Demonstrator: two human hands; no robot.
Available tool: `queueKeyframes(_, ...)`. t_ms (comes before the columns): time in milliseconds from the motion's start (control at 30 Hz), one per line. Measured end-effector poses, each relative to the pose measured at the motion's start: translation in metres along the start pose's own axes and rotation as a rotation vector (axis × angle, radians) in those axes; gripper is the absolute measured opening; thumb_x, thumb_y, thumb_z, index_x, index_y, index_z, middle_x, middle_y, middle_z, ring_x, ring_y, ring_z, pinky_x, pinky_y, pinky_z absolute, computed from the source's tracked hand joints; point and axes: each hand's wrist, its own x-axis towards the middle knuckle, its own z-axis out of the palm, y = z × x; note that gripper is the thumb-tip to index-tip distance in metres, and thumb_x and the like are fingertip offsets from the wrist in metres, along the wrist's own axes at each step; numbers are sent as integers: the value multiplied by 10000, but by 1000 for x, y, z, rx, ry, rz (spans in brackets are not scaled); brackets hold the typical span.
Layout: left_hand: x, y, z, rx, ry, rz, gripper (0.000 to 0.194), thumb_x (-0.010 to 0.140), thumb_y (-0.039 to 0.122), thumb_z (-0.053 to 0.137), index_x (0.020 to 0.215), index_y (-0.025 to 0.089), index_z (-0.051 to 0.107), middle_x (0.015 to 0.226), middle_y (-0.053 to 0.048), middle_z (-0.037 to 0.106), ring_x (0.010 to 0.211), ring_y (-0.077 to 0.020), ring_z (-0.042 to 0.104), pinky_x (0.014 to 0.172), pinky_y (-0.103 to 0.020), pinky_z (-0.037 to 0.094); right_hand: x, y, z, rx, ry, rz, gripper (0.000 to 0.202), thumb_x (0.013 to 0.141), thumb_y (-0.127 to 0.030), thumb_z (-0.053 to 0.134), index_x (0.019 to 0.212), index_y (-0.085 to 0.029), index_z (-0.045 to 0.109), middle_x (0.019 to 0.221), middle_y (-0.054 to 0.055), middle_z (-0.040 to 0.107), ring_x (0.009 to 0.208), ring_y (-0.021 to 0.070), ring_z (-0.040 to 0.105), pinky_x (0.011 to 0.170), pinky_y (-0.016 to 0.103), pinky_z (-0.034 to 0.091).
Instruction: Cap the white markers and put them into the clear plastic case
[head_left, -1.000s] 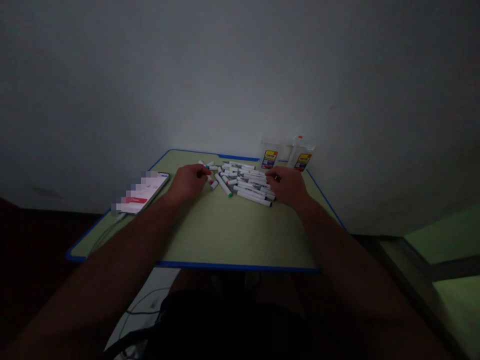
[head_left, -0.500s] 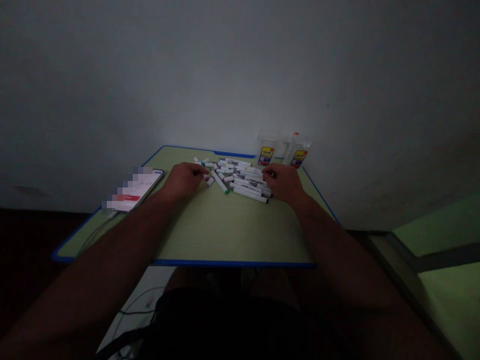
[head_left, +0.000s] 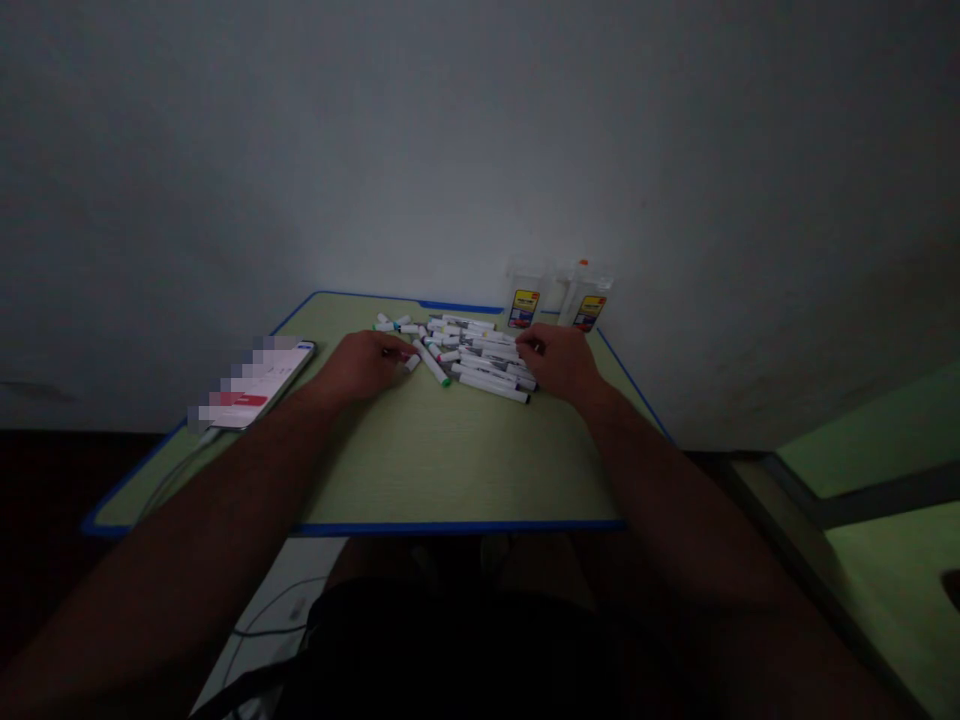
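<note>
Between the left hand [head_left: 361,364] and the right hand [head_left: 556,362], both with curled fingers, the markers [head_left: 491,384] lie close, mostly lengthwise from left to right, but whether either hand grips one, I cannot tell.

The phone [head_left: 262,388] lies left of the markers [head_left: 491,380] on the tabletop [head_left: 450,460]. Behind the markers, toward the right, stand two cases [head_left: 523,300].

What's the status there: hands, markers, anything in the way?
Left hand at pink-banded marker, grip unclear. Right hand at white markers, grip unclear. Clear plastic cases behind markers; phone off left. No blockage seen.
</note>
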Motion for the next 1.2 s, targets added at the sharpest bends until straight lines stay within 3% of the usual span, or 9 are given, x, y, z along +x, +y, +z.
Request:
queueKeyframes(267,-1,1,0,29,-11,-2,307,830,185,621,1005,258,862,845,-90,804,735,-255,707,831,-398,553,2,4,-2,-79,-13,54,175,900,-213,624,956,-203,789,958,73,800,857,225,708,799,347,492)
queueKeyframes(433,-2,2,-2,29,-16,13,312,817,201,616,1000,260,861,749,-72,776,736,-254,703,817,-377,549,2,8,-2,-172,-146,93,193,871,-186,632,946,-215,807,1007,88,802,879,242,712,783,354,503)
queueKeyframes(633,-3,5,1,100,-64,69,381,876,240,558,1147,252,826,949,-98,781,803,-240,695,862,-380,542,2,8,1,-223,-355,74,249,812,-140,672,983,-230,829,1039,96,808,910,264,723,771,360,514)
queueKeyframes(767,-3,5,9,194,-76,212,468,878,221,516,1270,221,772,1101,-131,711,966,-255,672,964,-395,521,-1,5,5,-156,-425,-25,256,816,-148,679,992,-251,833,1053,73,810,943,258,733,806,355,523)
queueKeyframes(1000,-6,5,21,254,-96,394,594,804,139,511,1357,200,721,1129,-166,646,1064,-311,603,1013,-478,495,-2,5,7,-117,-448,-45,242,819,-158,681,985,-246,833,1044,77,810,936,260,735,822,356,521)
queueKeyframes(1200,-7,8,21,268,-111,441,540,792,106,533,1258,220,782,1104,-164,660,1032,-303,609,976,-487,512,1,6,5,-161,-323,-13,294,872,-152,630,1100,-212,805,1156,106,777,1036,257,708,894,360,517)
